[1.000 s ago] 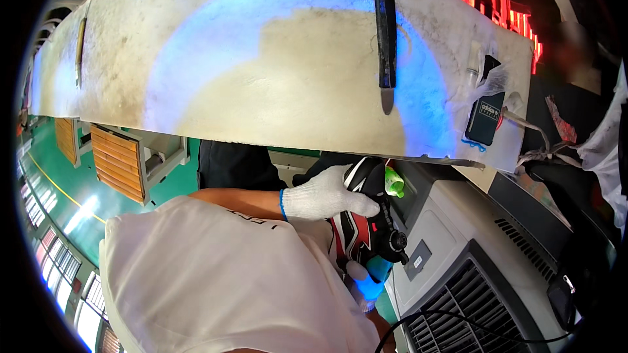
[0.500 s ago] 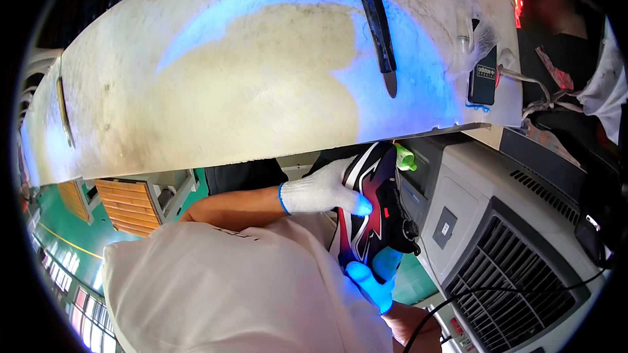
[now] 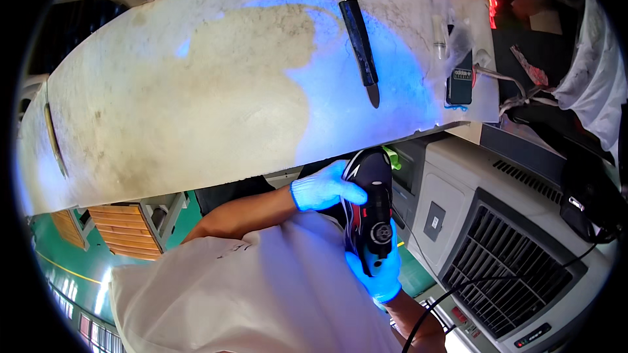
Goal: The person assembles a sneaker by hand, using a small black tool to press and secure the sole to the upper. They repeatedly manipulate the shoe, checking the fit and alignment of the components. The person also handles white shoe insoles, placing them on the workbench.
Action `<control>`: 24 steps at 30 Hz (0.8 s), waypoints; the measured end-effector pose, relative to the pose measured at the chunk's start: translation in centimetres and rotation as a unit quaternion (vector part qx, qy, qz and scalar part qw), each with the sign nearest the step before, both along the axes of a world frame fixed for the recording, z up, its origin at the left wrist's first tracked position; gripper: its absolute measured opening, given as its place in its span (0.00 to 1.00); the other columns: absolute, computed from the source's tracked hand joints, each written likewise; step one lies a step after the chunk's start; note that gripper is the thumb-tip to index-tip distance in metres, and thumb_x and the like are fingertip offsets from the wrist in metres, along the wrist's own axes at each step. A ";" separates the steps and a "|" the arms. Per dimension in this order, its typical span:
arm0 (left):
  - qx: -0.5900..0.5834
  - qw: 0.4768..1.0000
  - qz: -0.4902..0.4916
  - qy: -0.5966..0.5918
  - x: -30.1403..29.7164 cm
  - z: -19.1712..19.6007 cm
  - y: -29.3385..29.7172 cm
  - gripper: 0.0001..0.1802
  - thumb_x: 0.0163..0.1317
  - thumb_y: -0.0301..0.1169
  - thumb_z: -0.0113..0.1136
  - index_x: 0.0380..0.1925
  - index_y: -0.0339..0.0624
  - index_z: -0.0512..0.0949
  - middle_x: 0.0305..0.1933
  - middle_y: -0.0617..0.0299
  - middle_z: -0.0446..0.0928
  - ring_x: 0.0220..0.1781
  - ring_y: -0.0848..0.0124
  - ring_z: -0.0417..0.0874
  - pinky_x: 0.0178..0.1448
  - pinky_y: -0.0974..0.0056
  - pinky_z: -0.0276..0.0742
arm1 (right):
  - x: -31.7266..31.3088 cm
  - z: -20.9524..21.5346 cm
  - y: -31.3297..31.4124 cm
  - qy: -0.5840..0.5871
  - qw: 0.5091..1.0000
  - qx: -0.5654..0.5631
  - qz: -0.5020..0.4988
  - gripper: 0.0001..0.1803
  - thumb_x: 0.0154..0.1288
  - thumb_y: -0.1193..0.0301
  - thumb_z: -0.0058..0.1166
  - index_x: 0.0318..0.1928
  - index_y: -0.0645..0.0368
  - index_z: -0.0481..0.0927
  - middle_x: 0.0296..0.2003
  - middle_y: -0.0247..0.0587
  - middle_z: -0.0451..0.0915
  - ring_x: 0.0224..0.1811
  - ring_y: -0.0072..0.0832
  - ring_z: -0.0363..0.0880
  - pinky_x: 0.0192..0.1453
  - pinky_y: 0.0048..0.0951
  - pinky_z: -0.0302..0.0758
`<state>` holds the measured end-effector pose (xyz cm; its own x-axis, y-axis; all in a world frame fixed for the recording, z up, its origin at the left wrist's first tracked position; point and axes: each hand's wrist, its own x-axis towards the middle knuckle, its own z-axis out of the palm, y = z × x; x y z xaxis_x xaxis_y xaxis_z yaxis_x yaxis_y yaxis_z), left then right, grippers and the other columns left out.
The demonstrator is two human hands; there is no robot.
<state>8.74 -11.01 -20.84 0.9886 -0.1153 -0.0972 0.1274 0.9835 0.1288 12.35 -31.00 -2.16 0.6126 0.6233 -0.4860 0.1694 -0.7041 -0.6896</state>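
Between my gloved hands is a dark shoe with a round dial on its upper, its toe toward the table and its top turned upward. My left hand is closed on the side near the toe, the thumb lying over the upper. Around the heel end my right hand grips from below and the right side. Blue light falls on both white gloves. The sole is hidden from view. Beyond the shoe, a black-handled knife lies on the worn white tabletop.
Right of me stands a grey air cooler with a black cable across its front. A dark tag and clear plastic lie at the table's right end. A thin tool rests at the left end. Wooden slatted stands are lower left.
The shoe has rolled in my hands, from showing its red and white side to showing its top and dial. My right hand has shifted up around the heel. The view has moved slightly.
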 end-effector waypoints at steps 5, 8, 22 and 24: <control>-0.023 0.998 0.058 -0.027 3.6 -0.2 -1.4 0.45 0.55 0.24 0.79 0.75 0.38 0.74 0.69 0.54 0.84 0.71 0.62 0.85 0.79 0.52 0.79 | 4.5 1.3 0.6 -0.115 0.983 -0.067 0.127 0.50 0.65 0.65 0.78 0.81 0.67 0.66 0.66 0.67 0.81 0.64 0.59 0.87 0.64 0.50 0.85; -0.062 0.993 0.093 -0.033 4.6 1.4 -1.6 0.47 0.56 0.23 0.76 0.78 0.40 0.70 0.69 0.54 0.83 0.71 0.61 0.85 0.78 0.51 0.79 | 8.9 2.7 -0.9 -0.197 0.946 -0.066 0.248 0.45 0.64 0.65 0.76 0.78 0.67 0.71 0.66 0.67 0.81 0.63 0.63 0.85 0.66 0.51 0.85; 0.097 0.995 0.007 0.010 -2.4 4.1 4.8 0.55 0.61 0.38 0.80 0.86 0.35 0.63 0.80 0.51 0.75 0.83 0.61 0.73 0.85 0.51 0.72 | 1.7 -1.1 -6.3 0.448 0.816 0.190 -0.313 0.51 0.63 0.85 0.67 0.87 0.55 0.65 0.72 0.39 0.79 0.70 0.33 0.81 0.71 0.39 0.82; 0.010 0.995 0.004 0.094 -3.0 2.8 4.6 0.55 0.59 0.46 0.83 0.83 0.39 0.68 0.79 0.53 0.76 0.78 0.62 0.77 0.81 0.52 0.74 | 2.7 -7.9 -13.0 0.658 0.594 0.355 -0.296 0.47 0.64 0.84 0.67 0.84 0.56 0.68 0.65 0.41 0.83 0.63 0.35 0.85 0.60 0.35 0.86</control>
